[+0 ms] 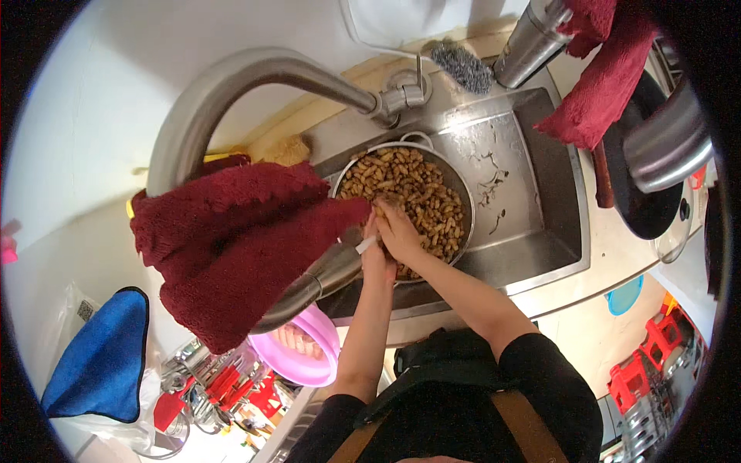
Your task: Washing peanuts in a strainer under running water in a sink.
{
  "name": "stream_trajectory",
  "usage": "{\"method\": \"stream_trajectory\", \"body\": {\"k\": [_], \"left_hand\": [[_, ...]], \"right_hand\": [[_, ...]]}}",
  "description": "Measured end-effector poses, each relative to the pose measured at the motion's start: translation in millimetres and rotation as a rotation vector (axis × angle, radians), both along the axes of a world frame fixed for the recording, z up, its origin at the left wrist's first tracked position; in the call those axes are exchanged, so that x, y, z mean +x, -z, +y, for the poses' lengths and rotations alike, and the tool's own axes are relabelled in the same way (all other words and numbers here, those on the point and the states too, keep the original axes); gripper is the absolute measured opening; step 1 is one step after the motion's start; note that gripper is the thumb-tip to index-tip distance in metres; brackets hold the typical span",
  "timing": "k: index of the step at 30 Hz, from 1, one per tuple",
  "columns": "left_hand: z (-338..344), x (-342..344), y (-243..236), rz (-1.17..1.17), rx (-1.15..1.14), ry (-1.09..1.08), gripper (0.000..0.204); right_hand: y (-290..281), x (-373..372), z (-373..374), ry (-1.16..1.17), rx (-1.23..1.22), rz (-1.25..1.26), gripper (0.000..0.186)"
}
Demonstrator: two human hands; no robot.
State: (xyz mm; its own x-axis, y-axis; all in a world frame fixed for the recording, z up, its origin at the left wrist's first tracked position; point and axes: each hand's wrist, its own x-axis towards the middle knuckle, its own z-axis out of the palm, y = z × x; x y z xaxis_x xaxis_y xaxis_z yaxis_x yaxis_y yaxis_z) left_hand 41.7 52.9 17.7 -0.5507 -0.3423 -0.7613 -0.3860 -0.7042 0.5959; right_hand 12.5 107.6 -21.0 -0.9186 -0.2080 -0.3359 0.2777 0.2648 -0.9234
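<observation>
Brown peanut-like pieces fill the round pot; over the pot's near-left side we hold our left hand and right hand together, though we cannot tell whether their fingers clasp anything, and a dark red cloth hangs left of the pot

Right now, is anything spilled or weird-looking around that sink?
Yes, a little. Dark scraps lie scattered on the floor of the sink, right of the pot of brown pieces; I can't tell what they are. Also, a dark red cloth covers part of the faucet, which looks odd.
</observation>
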Motion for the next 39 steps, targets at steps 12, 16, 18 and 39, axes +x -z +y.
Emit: {"method": "stream_trajectory", "body": {"k": [12,16,18,39], "left_hand": [[-68,23,108,-0.395,-0.344,0.11,0.038],[-107,31,146,-0.346,-0.409,0.481,0.035],[-90,24,139,-0.195,-0.208,0.337,0.034],[-60,9,48,0.135,0.321,0.11,0.035]], "right_hand": [[64,-86,58,-0.141,0.566,-0.062,0.038],[80,-97,42,-0.33,0.482,-0.263,0.036],[113,-100,48,-0.375,0.449,-0.312,0.036],[52,-73,54,-0.149,-0.947,-1.071,0.032]]}}
